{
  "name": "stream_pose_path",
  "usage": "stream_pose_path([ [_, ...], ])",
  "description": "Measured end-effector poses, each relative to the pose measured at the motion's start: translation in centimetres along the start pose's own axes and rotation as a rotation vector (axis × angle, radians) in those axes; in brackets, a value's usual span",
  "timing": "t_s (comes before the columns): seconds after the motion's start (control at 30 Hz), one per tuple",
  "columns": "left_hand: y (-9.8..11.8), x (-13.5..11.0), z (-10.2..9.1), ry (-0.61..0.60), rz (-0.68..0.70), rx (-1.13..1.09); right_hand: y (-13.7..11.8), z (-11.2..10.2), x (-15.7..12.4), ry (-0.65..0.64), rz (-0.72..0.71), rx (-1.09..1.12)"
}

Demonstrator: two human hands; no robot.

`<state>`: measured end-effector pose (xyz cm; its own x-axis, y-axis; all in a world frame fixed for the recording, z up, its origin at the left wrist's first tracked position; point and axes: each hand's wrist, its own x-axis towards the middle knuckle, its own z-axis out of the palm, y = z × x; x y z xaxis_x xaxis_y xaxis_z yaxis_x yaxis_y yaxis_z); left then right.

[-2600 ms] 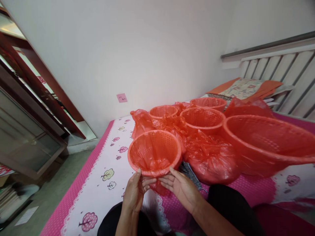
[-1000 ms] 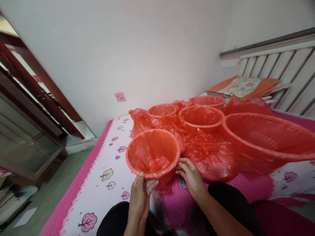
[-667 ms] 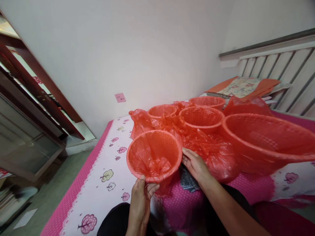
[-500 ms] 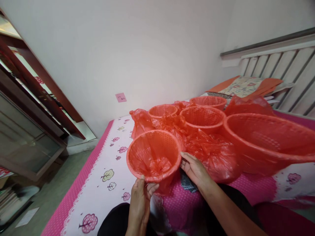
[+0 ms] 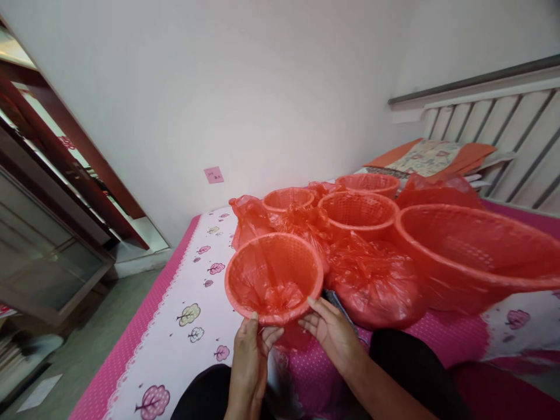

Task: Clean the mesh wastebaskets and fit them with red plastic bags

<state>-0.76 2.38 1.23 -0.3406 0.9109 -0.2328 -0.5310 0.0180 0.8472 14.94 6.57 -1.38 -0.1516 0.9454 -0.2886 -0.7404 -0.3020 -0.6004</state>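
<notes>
A round red plastic basket [image 5: 230, 291] stands on the bed in front of me, lined with a thin red plastic bag [image 5: 280, 294] folded over its rim. My left hand [image 5: 251, 344] grips the near rim, thumb on top and fingers beneath. At the right front of the same rim, my right hand [image 5: 328, 326] pinches the edge with its thumb over the bag. Right of this basket lies a crumpled red plastic bag [image 5: 376, 286], bulging and shiny. A small dark cloth item shows partly behind my right hand.
Several more red baskets stand close behind and right, including a large basket [image 5: 472, 262] and a middle basket [image 5: 359, 213]. A printed bedsheet [image 5: 175, 344] covers the bed. Folded orange-edged cloth [image 5: 431, 157] lies near the radiator [image 5: 490, 128]. A pale wall [image 5: 262, 93] rises behind.
My right hand has slid along the rim toward the front, nearer my left hand. The left hand keeps its place, and the basket has hardly moved.
</notes>
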Motion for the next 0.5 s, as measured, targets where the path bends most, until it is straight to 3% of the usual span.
stream_pose_path([
  [0.3, -0.3, -0.1, 0.0, -0.02, 0.01, 0.036, 3.4, 0.8, -1.5, -0.057, -0.08, -0.044],
  [0.5, -0.8, -0.1, -0.3, -0.067, 0.005, 0.067, 4.5, 1.1, -1.6, -0.092, -0.145, -0.125],
])
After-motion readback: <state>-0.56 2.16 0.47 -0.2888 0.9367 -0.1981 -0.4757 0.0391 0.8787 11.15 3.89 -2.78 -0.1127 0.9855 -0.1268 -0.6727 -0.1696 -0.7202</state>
